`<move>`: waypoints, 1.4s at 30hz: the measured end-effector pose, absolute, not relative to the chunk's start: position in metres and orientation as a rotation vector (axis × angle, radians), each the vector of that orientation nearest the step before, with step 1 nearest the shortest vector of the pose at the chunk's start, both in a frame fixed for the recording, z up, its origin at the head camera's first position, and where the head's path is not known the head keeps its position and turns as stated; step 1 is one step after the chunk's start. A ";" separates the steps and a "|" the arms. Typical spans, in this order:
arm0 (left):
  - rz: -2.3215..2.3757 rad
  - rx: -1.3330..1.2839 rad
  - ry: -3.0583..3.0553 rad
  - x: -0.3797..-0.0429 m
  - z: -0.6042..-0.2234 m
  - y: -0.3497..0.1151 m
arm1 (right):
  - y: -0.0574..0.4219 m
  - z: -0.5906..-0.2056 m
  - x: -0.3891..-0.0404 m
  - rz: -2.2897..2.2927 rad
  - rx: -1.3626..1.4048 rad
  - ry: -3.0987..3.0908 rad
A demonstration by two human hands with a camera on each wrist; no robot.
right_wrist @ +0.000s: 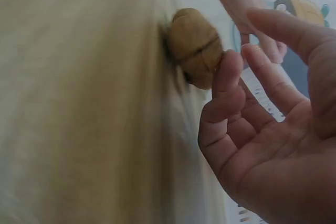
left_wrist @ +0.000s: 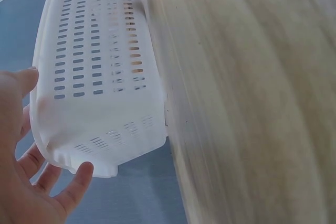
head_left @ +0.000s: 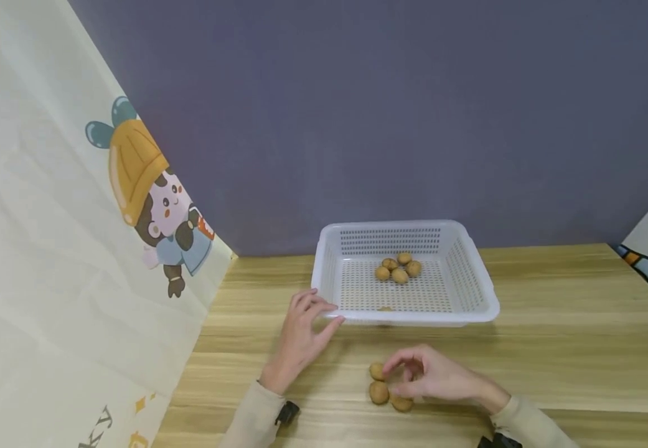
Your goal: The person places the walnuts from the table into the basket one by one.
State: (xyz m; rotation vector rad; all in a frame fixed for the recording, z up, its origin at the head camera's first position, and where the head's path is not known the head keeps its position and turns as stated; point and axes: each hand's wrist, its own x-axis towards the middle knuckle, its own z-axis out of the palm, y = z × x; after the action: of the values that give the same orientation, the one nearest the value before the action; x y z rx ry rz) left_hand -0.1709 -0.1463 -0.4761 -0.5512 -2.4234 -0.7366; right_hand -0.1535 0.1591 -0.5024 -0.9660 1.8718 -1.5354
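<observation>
Right hand (head_left: 436, 376), thumb and fingers curved but apart, with nothing visible between them, hangs just beside three loose walnuts (head_left: 378, 392) on the bench (head_left: 559, 348) in front of the white plastic basket (head_left: 413, 316); contact with them is unclear. Left hand (head_left: 300, 336) lightly pinches the basket's rim by its near left corner. Five clustered walnuts (head_left: 399, 275) lie around the basket's middle.
</observation>
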 end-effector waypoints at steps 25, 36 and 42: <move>-0.745 -0.542 -2.465 -0.172 -0.476 -0.144 | 0.169 -0.513 -0.154 -1.342 -1.062 1.832; -0.740 -0.533 -2.475 -0.171 -0.477 -0.145 | 0.169 -0.517 -0.156 -1.341 -1.037 1.816; -0.735 -0.540 -2.463 -0.171 -0.476 -0.144 | 0.168 -0.518 -0.156 -1.350 -1.033 1.825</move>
State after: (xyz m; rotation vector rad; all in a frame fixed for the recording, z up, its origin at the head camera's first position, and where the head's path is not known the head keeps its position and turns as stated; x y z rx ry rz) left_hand -0.1714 -0.1444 -0.4764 -0.5396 -2.4634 -0.7355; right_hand -0.1564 0.1685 -0.5178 -1.0334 1.8248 -1.3501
